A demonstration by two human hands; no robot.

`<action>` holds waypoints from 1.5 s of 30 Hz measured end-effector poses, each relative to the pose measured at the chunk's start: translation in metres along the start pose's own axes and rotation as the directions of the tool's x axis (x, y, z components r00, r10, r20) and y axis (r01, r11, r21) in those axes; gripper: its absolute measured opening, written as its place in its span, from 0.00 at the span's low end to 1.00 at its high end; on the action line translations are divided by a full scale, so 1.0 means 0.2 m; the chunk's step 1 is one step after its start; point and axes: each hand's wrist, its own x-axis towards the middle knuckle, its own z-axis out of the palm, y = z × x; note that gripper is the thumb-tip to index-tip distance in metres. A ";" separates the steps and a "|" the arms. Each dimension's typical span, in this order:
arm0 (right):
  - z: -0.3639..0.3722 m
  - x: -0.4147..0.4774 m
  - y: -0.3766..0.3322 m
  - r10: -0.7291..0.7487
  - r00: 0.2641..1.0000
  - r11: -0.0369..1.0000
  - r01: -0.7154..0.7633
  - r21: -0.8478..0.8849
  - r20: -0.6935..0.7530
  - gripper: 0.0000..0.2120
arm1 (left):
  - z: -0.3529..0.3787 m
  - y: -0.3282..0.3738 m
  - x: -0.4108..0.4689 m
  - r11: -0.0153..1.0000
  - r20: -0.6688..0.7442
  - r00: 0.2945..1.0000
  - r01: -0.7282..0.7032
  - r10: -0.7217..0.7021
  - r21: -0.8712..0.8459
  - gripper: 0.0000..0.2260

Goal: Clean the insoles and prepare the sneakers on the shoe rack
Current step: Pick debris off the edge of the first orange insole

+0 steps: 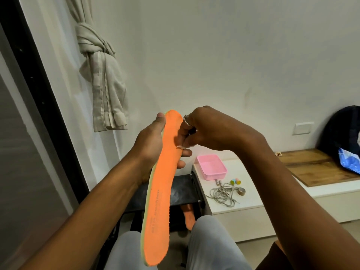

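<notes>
Against the white wall (214,55), your left hand (150,141) grips the orange insole (161,191) at centre frame, fingers curled round its edge, while your right hand (202,129) pinches a small white scrap (182,146) against it; press hard and the unsupported heel toward 6 o'clock may flex and slip.

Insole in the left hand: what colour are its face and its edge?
The insole has an orange face and a pale yellow-green edge, seen in the head view.

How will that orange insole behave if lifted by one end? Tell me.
Probably floppy: the orange insole is thin and long, bowing slightly along the left hand gripping it. Likely light, given its thin foam-like pale edge. Its fuzzy face looks grippy, not slippery.
</notes>
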 end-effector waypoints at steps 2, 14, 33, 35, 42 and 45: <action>-0.02 -0.02 0.00 0.012 0.997 1.000 -0.012 0.006 0.078 0.05 | 0.00 -0.01 0.00 1.000 0.005 1.000 -0.004 0.004 -0.008 0.30; 0.11 0.02 -0.09 0.002 0.971 0.940 0.080 0.332 -0.240 0.02 | 0.01 0.02 0.01 0.993 -0.012 1.000 0.012 -0.014 -0.114 0.30; 0.20 0.09 -0.09 0.061 0.772 0.983 0.063 0.170 -0.633 0.06 | 0.04 0.00 0.01 0.995 0.006 1.000 -0.030 0.031 -0.090 0.26; 0.16 0.05 -0.12 0.054 0.884 0.960 0.082 0.267 -0.465 0.05 | 0.03 0.01 0.01 0.991 -0.044 0.997 -0.067 0.063 -0.112 0.26; 0.18 0.03 -0.16 0.015 0.912 0.883 0.180 0.434 -0.409 0.04 | -0.02 0.03 0.01 0.980 -0.080 0.995 -0.077 0.063 -0.184 0.29; 0.22 0.06 -0.15 0.008 0.789 0.950 0.185 0.250 -0.614 0.06 | 0.03 0.02 -0.02 0.982 0.002 0.995 -0.098 0.100 -0.159 0.23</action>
